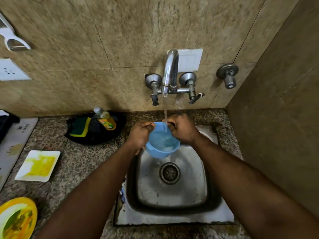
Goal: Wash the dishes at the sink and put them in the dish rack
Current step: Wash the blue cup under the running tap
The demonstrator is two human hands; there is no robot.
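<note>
In the head view, both hands hold a blue bowl [162,141] over the back part of the steel sink [172,214], directly under the tap [170,71]. Water runs from the tap into the bowl, and some water already stands inside it. The left hand [139,134] grips the left side of the rim, its fingers [149,125] curled over the edge. The right hand [182,129] grips the right side of the rim, its fingers also curled and pinching the edge. The bowl is a little tilted toward the person.

On the desk [81,163] to the left lie a white square plate [38,165] with yellow stains and, near the lower corner, a yellow round plate [16,219] with food remains. Behind them, a sponge [80,129] and a bottle of dish soap [105,119] rest on a dark tray. The dish rack is not visible.

I judge the step in hand is rinsing the bowl, so the task is at an early stage, with two plates not yet washed. The next move probably calls for pouring the water out, and a firm grip, because the wet rim may slip.
</note>
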